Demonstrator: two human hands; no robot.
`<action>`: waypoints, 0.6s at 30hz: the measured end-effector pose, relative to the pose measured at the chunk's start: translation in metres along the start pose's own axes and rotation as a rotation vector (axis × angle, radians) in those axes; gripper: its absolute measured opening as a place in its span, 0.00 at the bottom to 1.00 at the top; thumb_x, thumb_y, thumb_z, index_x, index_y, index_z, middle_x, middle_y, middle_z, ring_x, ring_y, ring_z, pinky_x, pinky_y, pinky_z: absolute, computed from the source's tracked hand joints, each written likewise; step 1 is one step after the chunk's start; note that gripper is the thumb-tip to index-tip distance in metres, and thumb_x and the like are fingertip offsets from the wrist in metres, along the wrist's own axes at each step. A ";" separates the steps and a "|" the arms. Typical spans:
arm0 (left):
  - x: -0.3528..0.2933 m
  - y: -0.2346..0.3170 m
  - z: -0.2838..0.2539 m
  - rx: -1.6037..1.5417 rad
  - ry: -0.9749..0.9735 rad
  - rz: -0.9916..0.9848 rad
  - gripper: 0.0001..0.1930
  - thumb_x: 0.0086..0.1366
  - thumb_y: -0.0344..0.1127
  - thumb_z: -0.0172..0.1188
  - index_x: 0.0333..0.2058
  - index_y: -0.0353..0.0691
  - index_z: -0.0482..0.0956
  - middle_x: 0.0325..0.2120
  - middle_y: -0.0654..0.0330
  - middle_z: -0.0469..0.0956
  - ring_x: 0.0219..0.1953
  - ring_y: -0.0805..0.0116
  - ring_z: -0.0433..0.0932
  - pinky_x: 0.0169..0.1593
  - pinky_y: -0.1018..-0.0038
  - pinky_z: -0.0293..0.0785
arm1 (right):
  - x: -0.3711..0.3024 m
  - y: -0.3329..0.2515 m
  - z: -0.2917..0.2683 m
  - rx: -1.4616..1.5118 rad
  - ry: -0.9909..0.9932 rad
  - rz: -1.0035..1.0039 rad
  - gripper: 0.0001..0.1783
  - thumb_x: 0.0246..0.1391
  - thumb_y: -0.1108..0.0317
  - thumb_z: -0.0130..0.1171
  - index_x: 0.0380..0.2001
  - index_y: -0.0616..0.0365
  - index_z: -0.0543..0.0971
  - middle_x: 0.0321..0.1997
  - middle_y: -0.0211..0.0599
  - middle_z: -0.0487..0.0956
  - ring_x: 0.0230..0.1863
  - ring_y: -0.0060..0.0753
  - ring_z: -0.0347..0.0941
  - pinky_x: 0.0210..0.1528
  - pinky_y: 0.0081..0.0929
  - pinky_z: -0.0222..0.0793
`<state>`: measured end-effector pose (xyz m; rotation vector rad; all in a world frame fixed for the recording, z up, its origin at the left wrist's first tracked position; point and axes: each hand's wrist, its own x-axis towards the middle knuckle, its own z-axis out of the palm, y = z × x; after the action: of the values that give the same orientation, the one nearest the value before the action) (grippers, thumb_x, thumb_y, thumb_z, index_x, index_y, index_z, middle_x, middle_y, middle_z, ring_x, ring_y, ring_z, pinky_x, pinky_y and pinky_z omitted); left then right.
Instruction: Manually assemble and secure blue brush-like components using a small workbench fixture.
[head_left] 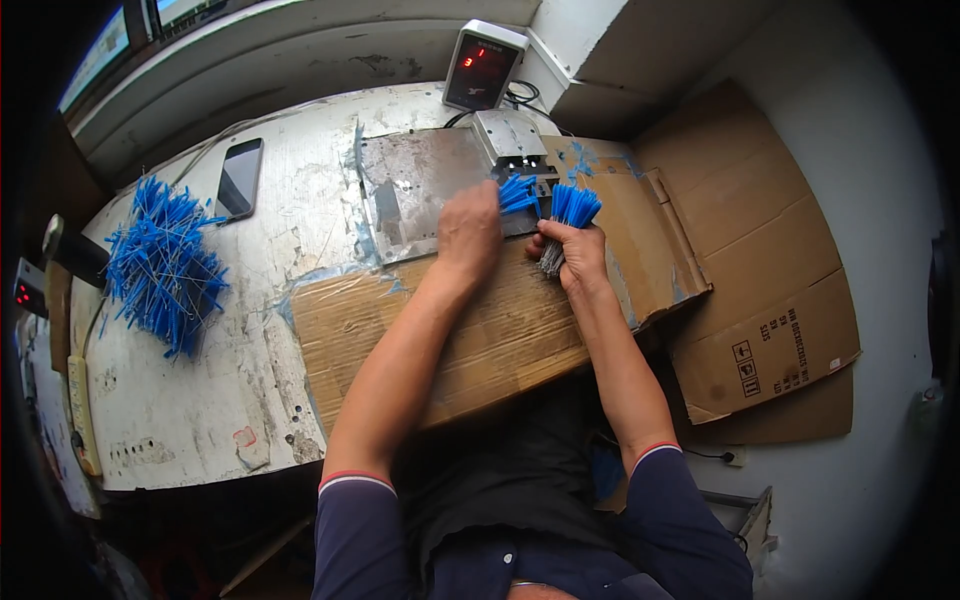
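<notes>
My right hand (578,258) is closed round a bundle of thin metal wires with blue ends (574,206). The blue ends fan out above the thumb, and the bare wires come out below the fist. To its left, my left hand (470,232) is slightly blurred, its fingers curled inward over a metal plate (425,165). A smaller bunch of blue ends (517,194) lies right against its fingers; I cannot tell whether they grip it. Just beyond both hands stands a small metal fixture (510,138) with a dark front part.
A big loose pile of blue-ended wires (165,265) lies on the worn white table (230,370), near a phone (240,178). Behind the fixture is a counter with red digits (484,68). Cardboard (470,340) covers the table's front edge; a large carton (755,250) stands right.
</notes>
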<state>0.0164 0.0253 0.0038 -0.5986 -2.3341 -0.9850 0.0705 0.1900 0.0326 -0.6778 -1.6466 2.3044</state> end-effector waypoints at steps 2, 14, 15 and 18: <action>0.000 0.000 0.000 0.018 0.001 0.015 0.07 0.59 0.24 0.55 0.37 0.37 0.74 0.30 0.50 0.79 0.36 0.50 0.80 0.41 0.58 0.76 | -0.005 0.000 0.002 -0.001 0.004 0.012 0.09 0.48 0.85 0.66 0.31 0.66 0.76 0.27 0.43 0.79 0.24 0.39 0.81 0.24 0.38 0.84; 0.004 0.000 0.000 -0.030 0.064 -0.143 0.07 0.63 0.25 0.54 0.40 0.38 0.73 0.30 0.51 0.80 0.34 0.49 0.83 0.38 0.56 0.77 | -0.014 -0.007 0.009 -0.030 0.069 0.062 0.10 0.48 0.84 0.67 0.29 0.65 0.75 0.26 0.43 0.80 0.24 0.38 0.81 0.24 0.38 0.85; 0.006 0.002 -0.001 -0.108 0.038 -0.216 0.06 0.65 0.27 0.54 0.41 0.39 0.73 0.29 0.51 0.82 0.34 0.50 0.84 0.38 0.56 0.77 | -0.016 -0.007 0.010 -0.026 0.049 0.063 0.10 0.48 0.84 0.67 0.30 0.65 0.75 0.27 0.43 0.80 0.24 0.39 0.81 0.24 0.38 0.84; 0.008 0.001 0.004 -0.340 0.026 -0.287 0.05 0.69 0.31 0.56 0.42 0.40 0.75 0.28 0.53 0.83 0.34 0.51 0.85 0.37 0.57 0.77 | -0.021 -0.003 0.019 -0.052 -0.012 0.074 0.10 0.48 0.84 0.67 0.31 0.65 0.75 0.28 0.43 0.80 0.25 0.40 0.81 0.24 0.40 0.84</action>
<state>0.0093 0.0302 0.0067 -0.3767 -2.2863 -1.5316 0.0795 0.1658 0.0450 -0.7495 -1.7201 2.3277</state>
